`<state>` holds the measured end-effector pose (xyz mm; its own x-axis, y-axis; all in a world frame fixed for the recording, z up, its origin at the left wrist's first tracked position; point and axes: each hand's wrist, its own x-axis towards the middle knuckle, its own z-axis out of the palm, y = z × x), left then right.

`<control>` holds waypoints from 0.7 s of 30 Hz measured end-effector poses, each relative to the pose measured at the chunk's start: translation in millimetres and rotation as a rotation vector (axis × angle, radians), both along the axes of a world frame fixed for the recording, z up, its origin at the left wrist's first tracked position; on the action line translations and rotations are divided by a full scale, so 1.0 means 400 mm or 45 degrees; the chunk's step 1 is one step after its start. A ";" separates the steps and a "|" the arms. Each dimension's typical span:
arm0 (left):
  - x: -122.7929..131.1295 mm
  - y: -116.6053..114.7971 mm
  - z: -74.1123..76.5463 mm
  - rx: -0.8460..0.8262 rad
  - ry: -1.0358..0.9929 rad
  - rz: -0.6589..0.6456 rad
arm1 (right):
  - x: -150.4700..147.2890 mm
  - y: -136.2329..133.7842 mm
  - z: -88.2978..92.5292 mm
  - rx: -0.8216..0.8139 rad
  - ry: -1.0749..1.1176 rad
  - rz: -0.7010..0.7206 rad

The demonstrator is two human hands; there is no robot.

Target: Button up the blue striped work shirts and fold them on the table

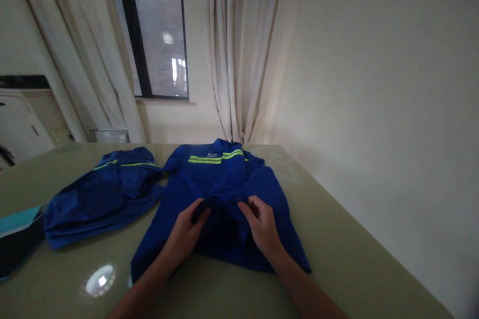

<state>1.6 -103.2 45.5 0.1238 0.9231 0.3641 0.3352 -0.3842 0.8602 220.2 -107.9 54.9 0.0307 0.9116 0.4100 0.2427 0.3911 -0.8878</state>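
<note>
A blue work jacket (194, 182) with yellow-green reflective stripes and a small printed mark on the chest lies spread on the table, its collar toward the window. Both hands are at the front opening near the hem. My left hand (189, 227) is closed on a folded edge of the cloth, thumb on top. Closed as well, my right hand (262, 222) pinches the other front edge, where a small round button or snap shows beside the thumb. Between the hands the cloth is lifted into a dark fold, and what lies inside it is hidden.
To the left lies a second blue garment (101, 194) with similar stripes, folded. Beyond it are a light-blue face mask (20, 219) and a dark flat item (22, 249). The glossy green table (329, 239) runs along a wall at right; curtains (243, 50) hang behind.
</note>
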 end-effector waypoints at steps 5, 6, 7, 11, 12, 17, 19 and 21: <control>0.020 -0.019 -0.001 -0.025 -0.086 -0.090 | -0.015 -0.015 -0.010 0.049 -0.106 0.046; 0.023 -0.023 -0.001 -0.041 -0.083 -0.075 | -0.019 -0.021 -0.010 0.079 -0.135 0.048; 0.025 -0.027 -0.001 -0.049 -0.069 -0.047 | -0.023 -0.025 -0.009 0.109 -0.160 0.054; 0.022 -0.035 -0.005 0.099 0.072 0.015 | -0.026 -0.034 -0.005 0.197 -0.207 0.106; 0.020 -0.037 -0.007 0.181 0.115 -0.013 | -0.025 -0.034 -0.005 0.210 -0.211 0.124; 0.022 -0.047 -0.008 0.520 0.185 -0.109 | -0.020 -0.031 -0.011 0.276 -0.232 0.197; 0.026 -0.047 -0.006 0.551 0.154 -0.084 | -0.019 -0.030 -0.011 0.310 -0.255 0.182; 0.029 -0.046 -0.003 0.549 0.130 -0.063 | -0.018 -0.030 -0.010 0.332 -0.273 0.198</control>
<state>13.1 -121.6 44.4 0.2193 0.6819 0.6978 0.3825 -0.7181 0.5815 213.0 -119.9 50.8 -0.2114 0.7628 0.6111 0.3325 0.6441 -0.6889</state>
